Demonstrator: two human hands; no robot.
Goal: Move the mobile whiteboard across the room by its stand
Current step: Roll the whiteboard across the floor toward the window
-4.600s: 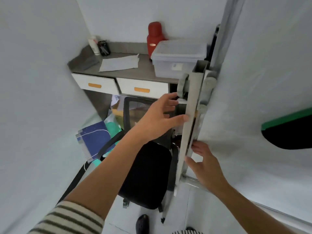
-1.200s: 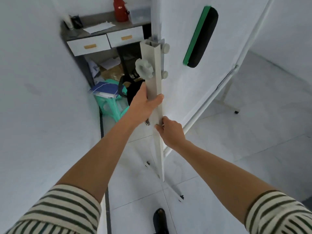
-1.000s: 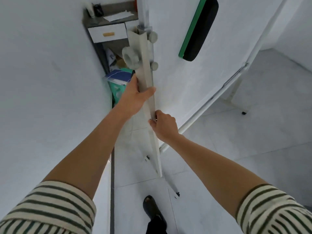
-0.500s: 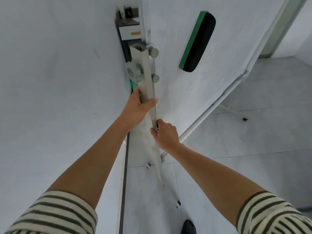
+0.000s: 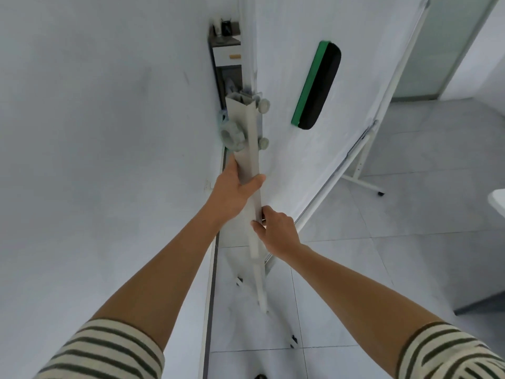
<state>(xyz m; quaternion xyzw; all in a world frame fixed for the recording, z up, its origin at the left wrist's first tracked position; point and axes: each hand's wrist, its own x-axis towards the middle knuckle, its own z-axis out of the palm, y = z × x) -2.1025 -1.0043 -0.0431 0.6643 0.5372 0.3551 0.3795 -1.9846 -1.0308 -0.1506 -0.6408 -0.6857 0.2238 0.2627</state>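
Note:
The mobile whiteboard [image 5: 289, 165] fills the upper middle of the head view, seen edge-on and tilted, with a green and black eraser [image 5: 317, 86] stuck to its face. Its near grey stand post [image 5: 247, 138] rises in front of me, with round knobs at the top. My left hand [image 5: 232, 192] is wrapped around the post just below the knobs. My right hand [image 5: 277, 231] grips the same post lower down. The post's wheeled foot [image 5: 293, 341] rests on the tiled floor, and the far leg [image 5: 363, 184] stands at the right.
A white wall [image 5: 95, 160] runs close along the left, leaving a narrow gap beside the stand. A desk with a drawer [image 5: 228, 54] shows far back in that gap. A frosted glass panel [image 5: 448, 50] stands at the upper right, a white object's edge [image 5: 497, 199] at the far right.
Both hands kept their grip on the post while the board swung along the left wall. The desk, chair and stool have dropped back into the narrow gap, and more floor shows at the right.

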